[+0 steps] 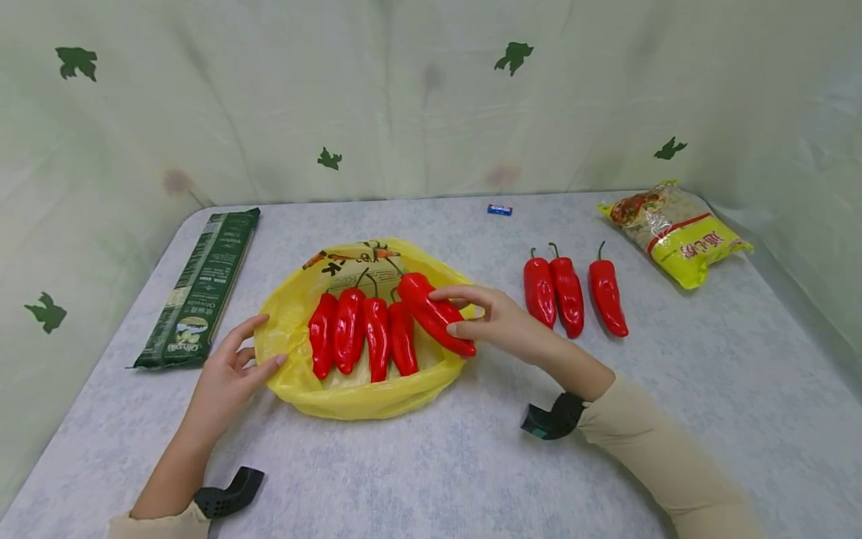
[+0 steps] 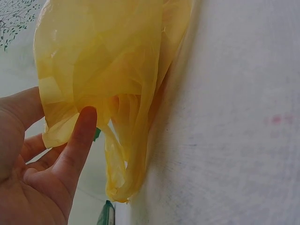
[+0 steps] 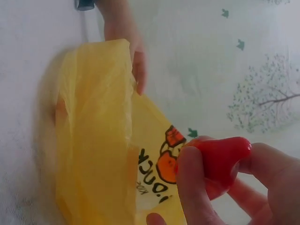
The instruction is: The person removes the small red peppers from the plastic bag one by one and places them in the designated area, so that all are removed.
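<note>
A yellow plastic bag (image 1: 377,404) lies wide open on the table, with several long red peppers (image 1: 349,329) side by side in it. At its left rim, my left hand (image 1: 232,374) holds the plastic between thumb and fingers; the left wrist view shows the thumb (image 2: 84,131) against the bag wall (image 2: 108,56). My right hand (image 1: 488,318) pinches another red pepper (image 1: 434,314) above the bag's right side, tilted with its tip down to the right. In the right wrist view this pepper (image 3: 222,161) sits between thumb and fingers, beside the printed bag (image 3: 93,131).
Right of the bag lie three more red peppers (image 1: 567,296). A yellow and clear food packet (image 1: 680,232) is at the back right, a small blue packet (image 1: 500,210) at the back edge. Along the left side lies a long green packet (image 1: 202,292). A curtain (image 1: 431,112) hangs behind the table.
</note>
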`<state>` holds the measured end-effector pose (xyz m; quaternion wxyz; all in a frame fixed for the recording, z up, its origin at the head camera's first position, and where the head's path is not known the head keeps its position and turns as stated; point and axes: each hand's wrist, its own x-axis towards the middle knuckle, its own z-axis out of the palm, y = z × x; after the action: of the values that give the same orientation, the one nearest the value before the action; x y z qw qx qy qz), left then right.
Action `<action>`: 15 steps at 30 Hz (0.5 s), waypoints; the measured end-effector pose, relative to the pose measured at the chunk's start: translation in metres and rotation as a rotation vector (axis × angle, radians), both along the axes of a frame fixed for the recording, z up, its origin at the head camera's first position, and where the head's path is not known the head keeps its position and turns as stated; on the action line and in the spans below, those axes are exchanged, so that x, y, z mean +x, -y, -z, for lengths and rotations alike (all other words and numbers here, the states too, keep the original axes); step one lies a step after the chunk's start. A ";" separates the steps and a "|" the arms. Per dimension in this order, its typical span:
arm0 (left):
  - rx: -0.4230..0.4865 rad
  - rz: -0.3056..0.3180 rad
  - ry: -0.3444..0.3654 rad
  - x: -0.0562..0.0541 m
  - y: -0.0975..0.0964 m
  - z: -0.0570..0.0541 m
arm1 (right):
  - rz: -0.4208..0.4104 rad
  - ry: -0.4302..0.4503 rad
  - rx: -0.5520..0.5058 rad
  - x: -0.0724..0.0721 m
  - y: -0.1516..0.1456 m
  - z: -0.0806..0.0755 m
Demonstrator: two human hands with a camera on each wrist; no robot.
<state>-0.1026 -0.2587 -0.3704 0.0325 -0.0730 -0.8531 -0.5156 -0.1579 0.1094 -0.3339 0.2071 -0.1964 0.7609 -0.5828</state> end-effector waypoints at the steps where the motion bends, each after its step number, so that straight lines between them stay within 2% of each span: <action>1: -0.002 0.000 -0.002 0.000 0.000 0.000 | 0.001 -0.004 -0.003 0.005 -0.007 -0.002; 4: -0.005 0.001 -0.006 0.000 0.000 0.000 | 0.022 -0.036 -0.047 0.019 -0.030 -0.009; 7: -0.009 -0.002 -0.004 0.000 0.000 0.000 | 0.098 -0.073 -0.084 0.029 -0.057 -0.015; 10: -0.012 -0.004 0.002 0.000 0.000 0.001 | 0.205 -0.094 -0.097 0.036 -0.085 -0.017; 15: -0.009 -0.002 0.014 0.000 0.001 0.001 | 0.433 -0.105 0.010 0.037 -0.132 -0.010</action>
<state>-0.1028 -0.2594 -0.3714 0.0268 -0.0689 -0.8556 -0.5123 -0.1207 0.2413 -0.3237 0.0381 -0.0574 0.7978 -0.5990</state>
